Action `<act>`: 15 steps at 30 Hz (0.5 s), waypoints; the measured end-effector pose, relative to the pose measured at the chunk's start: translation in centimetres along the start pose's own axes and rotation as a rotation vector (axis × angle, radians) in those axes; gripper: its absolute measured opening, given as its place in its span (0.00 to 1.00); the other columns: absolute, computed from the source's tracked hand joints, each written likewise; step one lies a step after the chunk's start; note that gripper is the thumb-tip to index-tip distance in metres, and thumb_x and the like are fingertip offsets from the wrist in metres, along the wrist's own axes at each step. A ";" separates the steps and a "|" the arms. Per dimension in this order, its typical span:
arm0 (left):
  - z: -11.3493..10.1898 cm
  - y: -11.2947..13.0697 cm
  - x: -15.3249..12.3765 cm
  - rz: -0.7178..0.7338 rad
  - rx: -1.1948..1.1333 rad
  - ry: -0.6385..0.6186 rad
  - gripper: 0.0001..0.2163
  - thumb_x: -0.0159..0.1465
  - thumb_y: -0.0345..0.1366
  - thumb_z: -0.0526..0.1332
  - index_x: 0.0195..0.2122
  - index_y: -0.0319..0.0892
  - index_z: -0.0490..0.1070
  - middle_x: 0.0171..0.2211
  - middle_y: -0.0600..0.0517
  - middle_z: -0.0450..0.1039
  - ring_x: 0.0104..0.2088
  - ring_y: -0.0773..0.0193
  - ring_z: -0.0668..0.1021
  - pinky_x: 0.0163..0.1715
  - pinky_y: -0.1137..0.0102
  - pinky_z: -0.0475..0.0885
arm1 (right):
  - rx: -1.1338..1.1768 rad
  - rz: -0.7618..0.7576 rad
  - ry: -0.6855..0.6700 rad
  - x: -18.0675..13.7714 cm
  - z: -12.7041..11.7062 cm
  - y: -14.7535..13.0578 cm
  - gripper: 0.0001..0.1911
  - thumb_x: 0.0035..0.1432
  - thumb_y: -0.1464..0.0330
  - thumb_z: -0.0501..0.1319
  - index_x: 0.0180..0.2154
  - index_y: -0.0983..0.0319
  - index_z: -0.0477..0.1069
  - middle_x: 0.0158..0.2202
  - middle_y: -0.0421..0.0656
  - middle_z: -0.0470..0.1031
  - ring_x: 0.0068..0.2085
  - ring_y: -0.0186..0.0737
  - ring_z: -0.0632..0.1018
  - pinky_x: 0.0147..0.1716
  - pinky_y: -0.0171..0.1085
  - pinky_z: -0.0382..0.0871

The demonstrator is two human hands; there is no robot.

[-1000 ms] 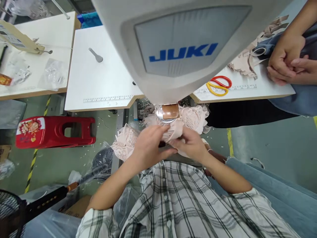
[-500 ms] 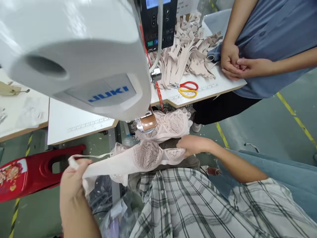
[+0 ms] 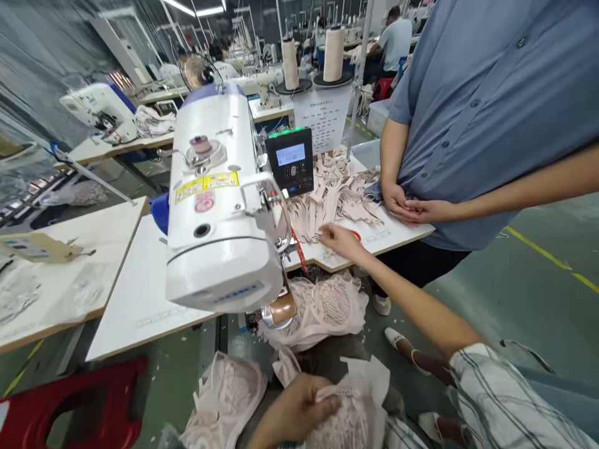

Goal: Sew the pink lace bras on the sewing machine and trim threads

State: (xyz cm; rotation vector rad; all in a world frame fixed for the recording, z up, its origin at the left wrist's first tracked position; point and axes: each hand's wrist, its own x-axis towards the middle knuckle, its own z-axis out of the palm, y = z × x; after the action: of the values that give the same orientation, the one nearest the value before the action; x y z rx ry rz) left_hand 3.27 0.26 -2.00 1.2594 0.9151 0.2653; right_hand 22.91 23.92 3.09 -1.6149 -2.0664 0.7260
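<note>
My left hand is closed on a pale pink lace bra low in front of me, its edge pinched under the thumb. My right hand is stretched out over the table, fingers curled at the ends of a pile of beige fabric strips; whether they grip a strip is hidden. Beneath that hand a bit of the scissors' red handle shows. Another lace bra hangs by the sewing machine's arm end. More lace cups lie to the left of my left hand.
The white sewing machine stands on the left, its control panel beside it. Across the table corner a person in a blue shirt stands with hands clasped. A red stool is at lower left. Thread cones stand behind.
My view has tilted up. My right hand has let go of the bra and moved forward to the table. My left hand has come rightward, gathering the stretched bra in front of me.
</note>
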 end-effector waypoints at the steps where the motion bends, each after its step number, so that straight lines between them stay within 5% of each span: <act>1: -0.1 0.0 0.0 -0.006 0.000 0.049 0.19 0.60 0.50 0.66 0.24 0.39 0.68 0.22 0.57 0.59 0.27 0.68 0.63 0.27 0.74 0.58 | -0.022 0.030 0.095 2.6 -0.8 0.1 0.17 0.65 0.67 0.57 0.53 0.63 0.73 0.50 0.53 0.75 0.49 0.47 0.75 0.48 0.43 0.68; 5: -0.3 0.4 0.2 0.031 0.008 0.227 0.21 0.62 0.55 0.62 0.27 0.39 0.73 0.25 0.53 0.65 0.31 0.63 0.69 0.34 0.71 0.64 | -0.054 0.053 0.253 9.8 -3.4 -0.3 0.11 0.61 0.70 0.61 0.44 0.68 0.75 0.54 0.61 0.70 0.56 0.57 0.69 0.56 0.49 0.61; 8: -0.4 0.5 -0.1 0.089 0.048 0.349 0.25 0.62 0.61 0.58 0.29 0.41 0.74 0.27 0.51 0.68 0.36 0.57 0.72 0.40 0.68 0.68 | -0.043 -0.003 0.296 10.0 -4.1 -0.4 0.06 0.61 0.72 0.58 0.36 0.65 0.74 0.50 0.57 0.73 0.56 0.55 0.69 0.56 0.47 0.60; 12: -0.6 0.4 -1.7 0.056 0.028 0.591 0.27 0.66 0.62 0.52 0.31 0.42 0.73 0.29 0.50 0.70 0.35 0.58 0.73 0.38 0.68 0.70 | 0.010 -0.052 0.305 2.9 -2.9 0.0 0.13 0.67 0.66 0.50 0.39 0.62 0.71 0.37 0.47 0.76 0.40 0.44 0.74 0.42 0.40 0.65; 13: -0.5 0.4 -2.2 0.059 0.048 0.613 0.27 0.67 0.61 0.51 0.30 0.42 0.73 0.27 0.50 0.70 0.32 0.60 0.72 0.35 0.69 0.70 | 0.095 -0.106 0.229 0.1 -2.2 0.0 0.14 0.67 0.63 0.50 0.38 0.61 0.72 0.33 0.44 0.75 0.34 0.41 0.73 0.36 0.38 0.64; 15: -0.1 0.5 -3.1 0.142 0.142 0.621 0.24 0.67 0.57 0.53 0.29 0.43 0.74 0.24 0.51 0.69 0.28 0.62 0.72 0.33 0.70 0.69 | 0.220 -0.333 -0.215 -5.7 -0.6 -0.4 0.11 0.61 0.61 0.57 0.32 0.59 0.72 0.28 0.39 0.74 0.28 0.37 0.71 0.30 0.35 0.61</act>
State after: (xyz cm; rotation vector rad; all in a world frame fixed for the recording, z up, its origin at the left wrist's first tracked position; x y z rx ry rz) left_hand 1.35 -1.44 -0.13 1.4017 1.3904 0.7424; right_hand 24.34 18.42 3.79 -1.0790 -2.2366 0.9970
